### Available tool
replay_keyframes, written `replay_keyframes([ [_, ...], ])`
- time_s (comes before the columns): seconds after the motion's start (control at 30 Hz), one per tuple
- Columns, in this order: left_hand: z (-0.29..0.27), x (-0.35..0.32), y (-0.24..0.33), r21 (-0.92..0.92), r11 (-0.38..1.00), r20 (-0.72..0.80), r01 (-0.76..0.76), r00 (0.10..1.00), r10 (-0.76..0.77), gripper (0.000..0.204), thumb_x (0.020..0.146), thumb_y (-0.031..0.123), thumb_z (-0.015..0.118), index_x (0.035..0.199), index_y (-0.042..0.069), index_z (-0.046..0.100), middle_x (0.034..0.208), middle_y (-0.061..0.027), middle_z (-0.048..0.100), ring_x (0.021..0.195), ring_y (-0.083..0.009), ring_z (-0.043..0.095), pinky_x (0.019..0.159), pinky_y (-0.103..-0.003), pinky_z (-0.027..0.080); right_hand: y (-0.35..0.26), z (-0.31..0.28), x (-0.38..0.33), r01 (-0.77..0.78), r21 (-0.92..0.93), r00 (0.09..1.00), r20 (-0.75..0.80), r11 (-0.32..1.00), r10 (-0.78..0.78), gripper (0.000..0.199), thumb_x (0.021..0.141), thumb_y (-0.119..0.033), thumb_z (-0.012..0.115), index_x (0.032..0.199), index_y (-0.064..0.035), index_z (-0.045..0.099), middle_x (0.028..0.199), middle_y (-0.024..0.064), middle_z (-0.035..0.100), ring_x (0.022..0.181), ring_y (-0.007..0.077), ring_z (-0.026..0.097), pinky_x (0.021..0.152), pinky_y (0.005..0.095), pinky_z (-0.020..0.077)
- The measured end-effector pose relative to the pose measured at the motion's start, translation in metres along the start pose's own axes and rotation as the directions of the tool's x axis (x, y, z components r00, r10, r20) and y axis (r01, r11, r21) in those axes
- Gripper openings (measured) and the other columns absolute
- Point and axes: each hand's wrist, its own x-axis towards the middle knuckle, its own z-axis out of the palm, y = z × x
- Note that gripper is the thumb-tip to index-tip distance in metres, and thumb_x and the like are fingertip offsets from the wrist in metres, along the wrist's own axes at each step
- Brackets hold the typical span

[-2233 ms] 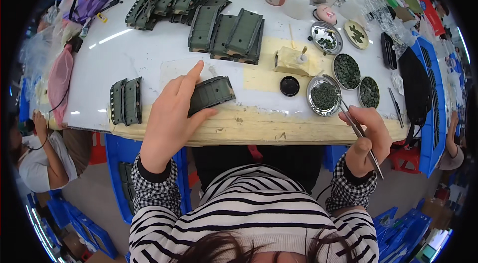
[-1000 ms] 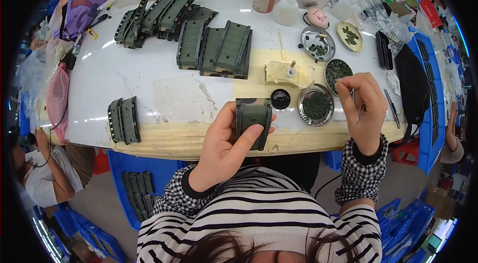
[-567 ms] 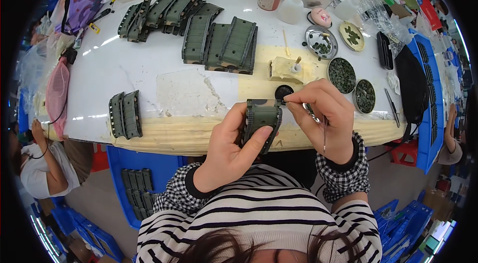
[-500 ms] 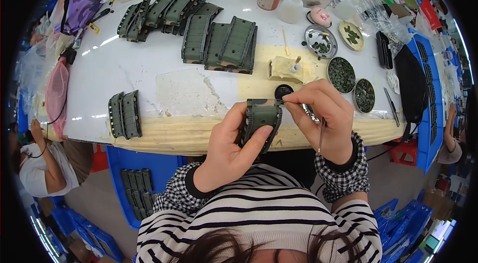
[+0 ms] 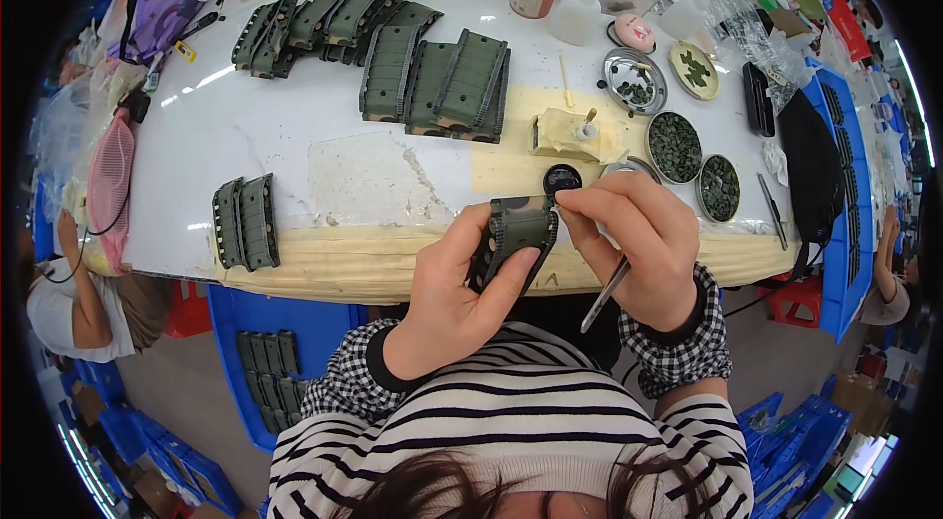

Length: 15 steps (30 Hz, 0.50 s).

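Head view: left hand [image 5: 447, 303] grips green camouflage part [image 5: 523, 229]; right hand [image 5: 643, 249] grasps tweezers [image 5: 604, 295].

A white table [image 5: 260, 126] with a yellowish front edge curves across the upper frame, above grey floor [image 5: 187, 362], a red stool [image 5: 792, 309] at right, and bright light strips [image 5: 83, 465] at lower left.

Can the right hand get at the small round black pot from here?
Probably yes: the right hand is close to the black pot, whose top looks uncovered, though that hand also holds tweezers.
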Motion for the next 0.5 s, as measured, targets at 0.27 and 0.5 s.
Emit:
replay_keyframes([
  [0.27, 0.001, -0.001, -0.001, -0.104, 0.993, 0.027, 0.058, 0.998, -0.055, 0.027, 0.090, 0.004, 0.061, 0.114, -0.004, 0.053, 0.086, -0.0054, 0.061, 0.072, -0.0071, 0.053, 0.063, -0.020, 0.043, 0.002, -0.006, -0.001, 0.118, -0.083, 0.992, -0.027, 0.990, -0.120, 0.026, 0.065, -0.007, 0.076, 0.088, -0.0023, 0.065, 0.077, 0.0059, 0.060, 0.056, 0.0184, 0.056, 0.049, 0.0283, 0.0437],
  [0.5, 0.001, -0.001, -0.001, 0.050, 0.999, 0.045, -0.022, 0.999, 0.020, 0.028, 0.087, 0.004, 0.064, 0.112, -0.003, 0.054, 0.080, -0.0086, 0.060, 0.066, -0.0097, 0.053, 0.059, -0.022, 0.043, 0.003, -0.009, -0.002, 0.116, -0.081, 0.993, 0.046, 0.990, -0.112, 0.026, 0.066, -0.009, 0.074, 0.089, -0.0020, 0.065, 0.080, 0.0055, 0.060, 0.059, 0.0172, 0.056, 0.051, 0.0283, 0.0434],
])
